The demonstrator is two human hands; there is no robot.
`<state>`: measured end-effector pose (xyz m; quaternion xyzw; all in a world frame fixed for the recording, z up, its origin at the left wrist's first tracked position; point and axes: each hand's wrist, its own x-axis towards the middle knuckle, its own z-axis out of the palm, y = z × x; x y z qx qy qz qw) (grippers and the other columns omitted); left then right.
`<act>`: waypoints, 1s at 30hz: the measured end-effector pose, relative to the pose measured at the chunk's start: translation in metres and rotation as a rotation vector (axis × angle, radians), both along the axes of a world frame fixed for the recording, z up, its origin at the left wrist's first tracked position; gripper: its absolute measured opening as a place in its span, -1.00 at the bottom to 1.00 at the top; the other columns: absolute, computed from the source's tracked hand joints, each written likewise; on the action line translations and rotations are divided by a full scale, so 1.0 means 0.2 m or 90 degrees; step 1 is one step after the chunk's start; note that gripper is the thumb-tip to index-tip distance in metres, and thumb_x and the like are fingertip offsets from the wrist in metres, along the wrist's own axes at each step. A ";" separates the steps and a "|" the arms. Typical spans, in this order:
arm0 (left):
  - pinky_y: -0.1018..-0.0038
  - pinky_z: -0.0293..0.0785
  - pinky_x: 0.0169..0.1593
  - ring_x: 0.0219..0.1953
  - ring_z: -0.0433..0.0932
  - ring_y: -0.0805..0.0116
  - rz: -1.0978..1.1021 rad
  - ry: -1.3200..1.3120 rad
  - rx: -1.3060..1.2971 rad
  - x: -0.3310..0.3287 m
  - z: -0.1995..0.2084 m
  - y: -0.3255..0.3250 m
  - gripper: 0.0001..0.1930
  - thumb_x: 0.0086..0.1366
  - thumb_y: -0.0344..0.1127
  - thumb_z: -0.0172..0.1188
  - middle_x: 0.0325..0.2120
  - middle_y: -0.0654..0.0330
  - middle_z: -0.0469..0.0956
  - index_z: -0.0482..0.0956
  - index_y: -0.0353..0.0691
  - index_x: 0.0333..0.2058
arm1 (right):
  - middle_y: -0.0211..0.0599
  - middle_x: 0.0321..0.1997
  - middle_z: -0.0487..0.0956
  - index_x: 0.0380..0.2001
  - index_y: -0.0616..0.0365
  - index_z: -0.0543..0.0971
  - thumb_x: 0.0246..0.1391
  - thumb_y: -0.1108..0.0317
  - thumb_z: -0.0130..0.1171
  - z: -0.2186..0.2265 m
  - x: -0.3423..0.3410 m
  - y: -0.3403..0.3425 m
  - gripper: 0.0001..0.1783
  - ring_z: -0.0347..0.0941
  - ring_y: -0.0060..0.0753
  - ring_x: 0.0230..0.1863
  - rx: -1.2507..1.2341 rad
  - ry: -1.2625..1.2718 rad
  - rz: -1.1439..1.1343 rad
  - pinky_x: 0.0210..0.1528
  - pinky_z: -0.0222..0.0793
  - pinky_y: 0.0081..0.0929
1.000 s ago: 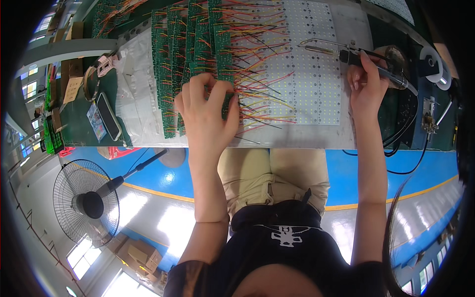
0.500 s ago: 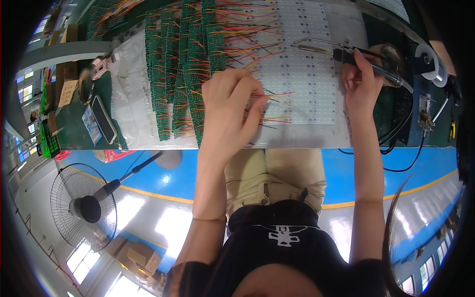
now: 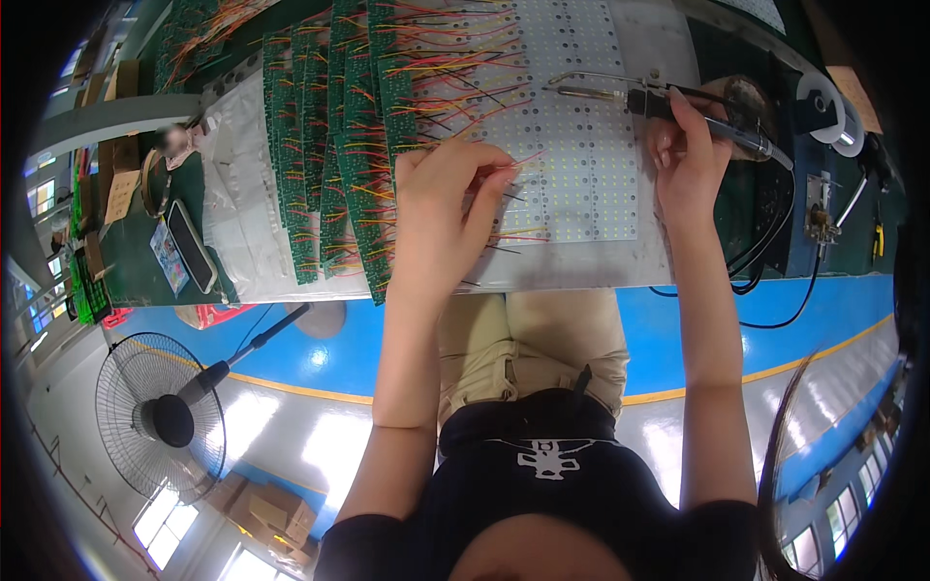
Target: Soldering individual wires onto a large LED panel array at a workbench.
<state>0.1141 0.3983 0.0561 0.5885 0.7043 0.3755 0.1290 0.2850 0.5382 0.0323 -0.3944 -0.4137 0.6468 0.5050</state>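
My left hand [image 3: 438,213] is over the right edge of the green circuit boards [image 3: 334,184], thumb and forefinger pinched on a thin red wire [image 3: 528,162]. Many red, yellow and black wires fan out from those boards across a white panel [image 3: 586,198] dotted with small yellowish squares. In my right hand [image 3: 693,165] is a soldering iron [image 3: 744,141], gripped like a pen, with a thin metal tube alongside its shaft. Its tip points left above the panel, apart from the pinched wire.
A solder spool [image 3: 835,114] stands at the right, beside a metal stand [image 3: 823,221]. Black cables [image 3: 765,261] hang over the table's front edge. On the left lie a phone [image 3: 192,247] and a roll of tape [image 3: 155,184]. A floor fan [image 3: 174,419] stands at the lower left.
The whole view has shifted slightly, so the table appears further left. Between my left fingers, the red wire's end now angles up rather than lying level. The soldering iron stays in my right hand.
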 end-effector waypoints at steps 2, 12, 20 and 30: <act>0.50 0.16 -0.22 -0.54 0.41 0.43 0.009 0.019 0.026 0.00 -0.01 0.00 -0.94 0.05 -0.45 0.16 -0.55 0.30 0.50 0.52 -0.20 -0.44 | -0.43 -0.78 0.23 -0.46 0.17 0.33 -0.04 0.40 0.10 0.00 0.00 0.00 -0.84 0.06 -0.65 -0.80 0.000 0.005 0.004 -0.74 -0.07 -0.67; 0.58 0.15 -0.37 -0.66 0.30 0.54 0.120 -0.005 0.065 0.04 -0.08 0.05 -0.94 0.01 -0.45 0.19 -0.63 0.31 0.45 0.51 -0.22 -0.49 | -0.41 -0.80 0.23 -0.47 0.17 0.32 -0.04 0.40 0.10 0.00 0.00 0.00 -0.84 0.06 -0.64 -0.81 0.006 -0.004 0.007 -0.74 -0.07 -0.67; 0.58 0.19 -0.46 -0.69 0.34 0.51 0.190 0.044 0.107 0.04 -0.12 0.12 -0.94 0.00 -0.47 0.18 -0.63 0.26 0.48 0.50 -0.24 -0.48 | -0.42 -0.81 0.29 -0.49 0.27 0.38 -0.10 0.40 0.17 -0.02 0.00 0.00 -0.80 0.11 -0.67 -0.82 0.020 0.005 0.004 -0.77 -0.06 -0.71; 0.49 0.12 -0.34 -0.64 0.40 0.42 0.201 0.064 0.054 0.04 -0.12 0.13 -0.95 0.03 -0.41 0.16 -0.63 0.29 0.47 0.46 -0.18 -0.51 | -0.42 -0.76 0.33 -0.50 0.28 0.40 -0.08 0.43 0.16 -0.02 0.01 -0.01 -0.83 0.16 -0.70 -0.79 0.036 -0.007 0.017 -0.76 -0.03 -0.74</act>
